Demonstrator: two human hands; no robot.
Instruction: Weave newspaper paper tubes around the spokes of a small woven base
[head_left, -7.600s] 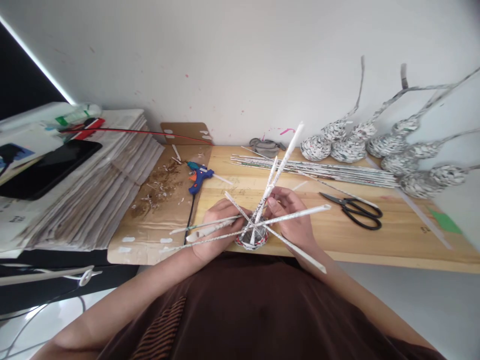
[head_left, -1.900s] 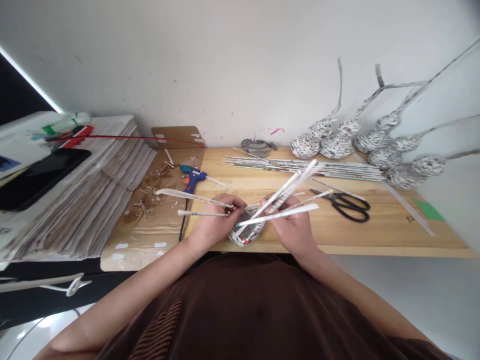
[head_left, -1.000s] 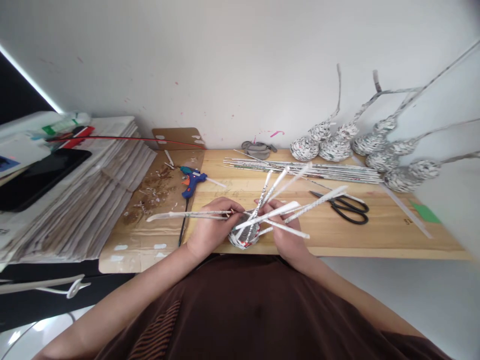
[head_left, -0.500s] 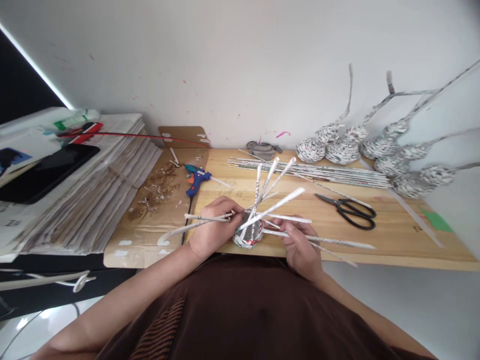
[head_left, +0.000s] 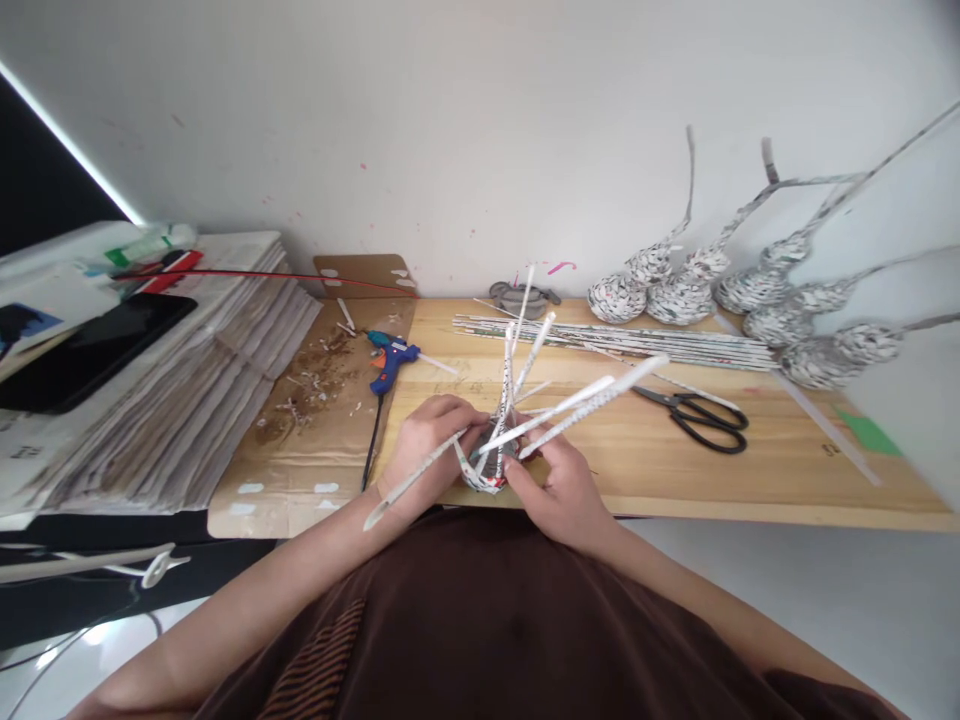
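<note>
Close to the table's front edge, a small round base woven from rolled newspaper (head_left: 481, 482) sits between my two hands. Several paper tubes (head_left: 577, 408) stick up and outward from it. My left hand (head_left: 435, 445) curls around the base's left side, its fingers closed at the rim, and one tube slants across it toward the wrist. My right hand (head_left: 559, 485) grips the right side, thumb at the near rim and fingers behind, by the foot of a raised tube. The fingertips of both hands are partly hidden by the tubes.
Behind lies a bundle of paper tubes (head_left: 630, 343). Black scissors (head_left: 697, 415) rest to the right, a blue glue gun (head_left: 391, 362) to the left on cardboard (head_left: 292, 460). Several woven gourd shapes (head_left: 682, 298) stand by the wall. Stacked newspapers (head_left: 232, 370) with a phone (head_left: 97, 350) fill the left.
My right hand has moved left from the outstretched tubes to the base. Tubes on the right now point upward. On the left, a tube has swung down over my left wrist.
</note>
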